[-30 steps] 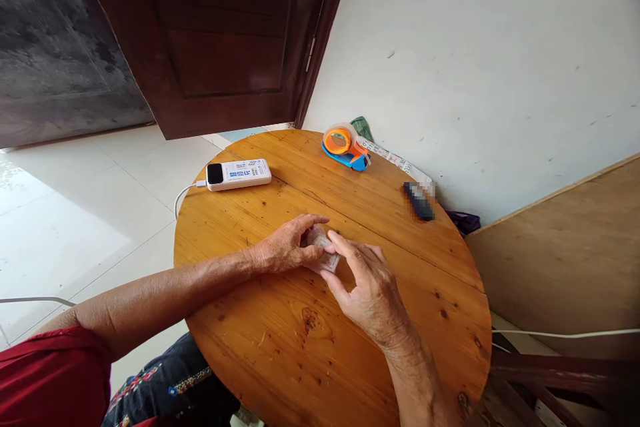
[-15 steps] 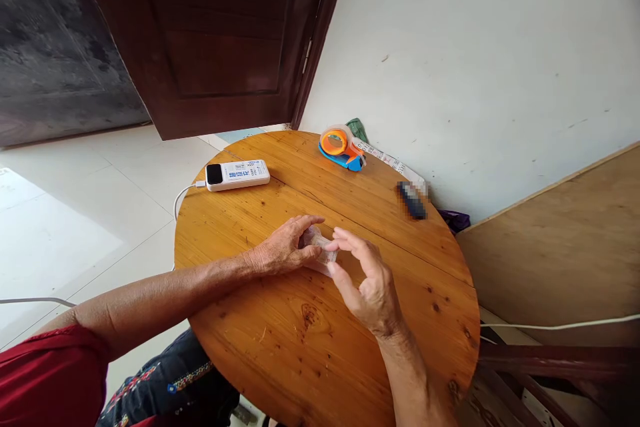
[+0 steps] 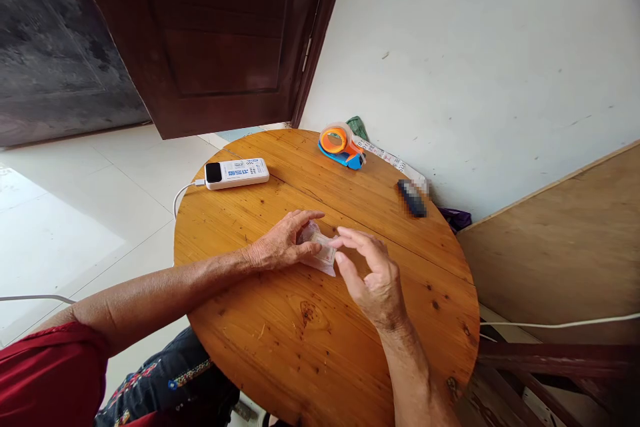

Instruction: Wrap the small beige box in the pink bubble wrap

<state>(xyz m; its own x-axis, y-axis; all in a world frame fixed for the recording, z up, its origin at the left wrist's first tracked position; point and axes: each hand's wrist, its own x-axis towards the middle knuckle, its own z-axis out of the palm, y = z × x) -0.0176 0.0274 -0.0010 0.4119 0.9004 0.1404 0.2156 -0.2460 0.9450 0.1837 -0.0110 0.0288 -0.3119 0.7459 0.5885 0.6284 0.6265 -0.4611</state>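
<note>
A small crumpled, whitish translucent packet point(image 3: 325, 255) lies flat on the round wooden table point(image 3: 310, 360), near its middle. My left hand point(image 3: 286, 243) rests over the packet's left part, thumb on top and fingers spread along its far side. Just right of the packet is my right hand point(image 3: 373, 273), its thumb and fingers curved and apart with a gap between them. Its fingertips are at the packet's right edge; whether they touch it I cannot tell.
A white power bank point(image 3: 243, 173) with a cable sits at the table's far left. An orange and blue tape dispenser point(image 3: 343, 147) stands at the far edge. A dark blurred object point(image 3: 412, 198) lies at the right, near the wall point(image 3: 475, 67).
My right hand has shifted slightly right, and its thumb has drawn back from the packet. More of the packet's right part shows. My left hand has barely moved.
</note>
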